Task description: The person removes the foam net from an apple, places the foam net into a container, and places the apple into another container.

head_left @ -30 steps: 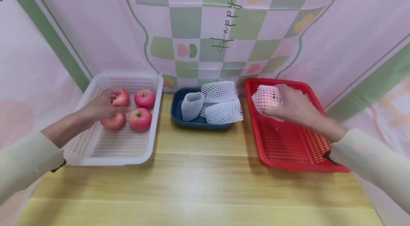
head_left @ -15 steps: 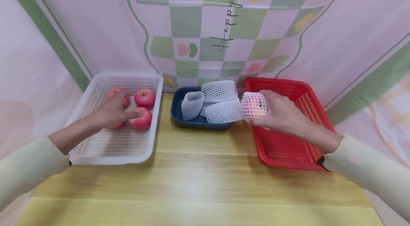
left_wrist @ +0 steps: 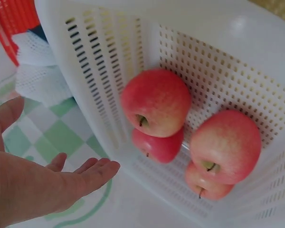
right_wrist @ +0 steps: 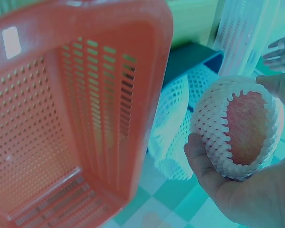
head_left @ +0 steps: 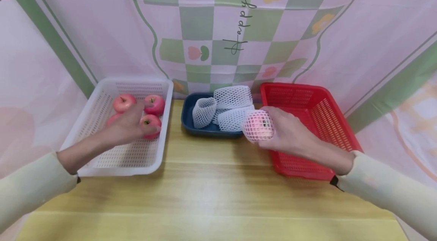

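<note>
My right hand (head_left: 290,131) grips a red apple (right_wrist: 247,128) wrapped in a white foam net (head_left: 257,127), held up by the near-left edge of the red basket (head_left: 336,123). The apple's bare skin shows through the net's opening in the right wrist view. Above the white basket (head_left: 158,157) hovers my left hand (head_left: 128,125), holding nothing, its fingers extended in the left wrist view. Several bare red apples lie in that basket, among them a back-left apple (head_left: 123,102), a back-right apple (head_left: 154,105) and a front apple (left_wrist: 156,102). The hand partly covers some of them in the head view.
Between the baskets stands a dark blue tray (head_left: 186,123) with several white foam nets, one upright net (head_left: 204,114) and a flat net (head_left: 233,96) among them. All stand on a wooden table (head_left: 211,188) against a patterned cloth (head_left: 198,24).
My right hand has brought the netted apple leftward and nearer, out from over the red basket. My left hand has moved right across the apples, uncovering the back-left one.
</note>
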Action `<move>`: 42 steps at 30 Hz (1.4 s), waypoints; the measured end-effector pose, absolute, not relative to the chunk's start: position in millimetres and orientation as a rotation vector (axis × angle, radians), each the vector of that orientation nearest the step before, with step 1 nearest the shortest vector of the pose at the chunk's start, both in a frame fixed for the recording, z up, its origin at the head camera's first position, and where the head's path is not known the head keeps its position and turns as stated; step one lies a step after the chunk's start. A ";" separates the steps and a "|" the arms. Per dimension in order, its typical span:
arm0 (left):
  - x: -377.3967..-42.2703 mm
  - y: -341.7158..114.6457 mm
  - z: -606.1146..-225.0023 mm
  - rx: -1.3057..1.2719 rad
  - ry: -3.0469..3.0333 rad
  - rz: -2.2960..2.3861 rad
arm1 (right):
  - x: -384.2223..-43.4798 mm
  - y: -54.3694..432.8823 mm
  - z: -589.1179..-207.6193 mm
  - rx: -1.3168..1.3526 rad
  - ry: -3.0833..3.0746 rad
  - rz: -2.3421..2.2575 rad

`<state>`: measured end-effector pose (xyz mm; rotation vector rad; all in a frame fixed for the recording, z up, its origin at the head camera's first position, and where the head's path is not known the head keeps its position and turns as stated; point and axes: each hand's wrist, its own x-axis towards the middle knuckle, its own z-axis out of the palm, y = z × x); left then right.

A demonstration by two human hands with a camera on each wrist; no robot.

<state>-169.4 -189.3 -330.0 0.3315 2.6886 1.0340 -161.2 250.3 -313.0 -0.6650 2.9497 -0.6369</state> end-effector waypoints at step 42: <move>-119.1 -115.4 -358.3 0.656 2.576 1.100 | -113.4 202.5 -384.2 -0.849 2.872 -0.653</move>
